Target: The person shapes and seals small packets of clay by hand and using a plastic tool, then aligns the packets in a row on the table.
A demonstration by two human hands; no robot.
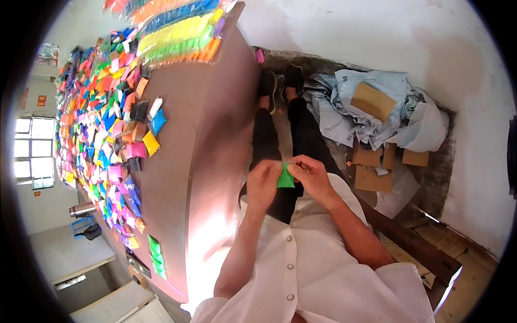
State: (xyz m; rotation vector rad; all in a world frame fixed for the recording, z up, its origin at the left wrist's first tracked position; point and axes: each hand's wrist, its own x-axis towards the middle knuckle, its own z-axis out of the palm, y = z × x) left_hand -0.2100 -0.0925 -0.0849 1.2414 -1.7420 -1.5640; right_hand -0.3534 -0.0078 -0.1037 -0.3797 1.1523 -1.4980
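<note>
A small bright green packet (286, 179) is pinched at its upper edge between my two hands, above my lap. My left hand (263, 184) is closed with thumb and fingertips on the packet's left side. From the other side, my right hand (313, 178) grips its upper right corner, fingers curled. What the packet contains cannot be made out. On the brown table to my left lies a strip of green packets (156, 257), near the corner closest to me.
The brown table (171, 161) carries a large heap of colourful small packets (110, 116) and clear bags of coloured pieces (180, 32). Grey plastic sacks (371, 102) and cardboard pieces (374, 178) lie on the floor by the wall. A wooden bench (414, 237) is at my right.
</note>
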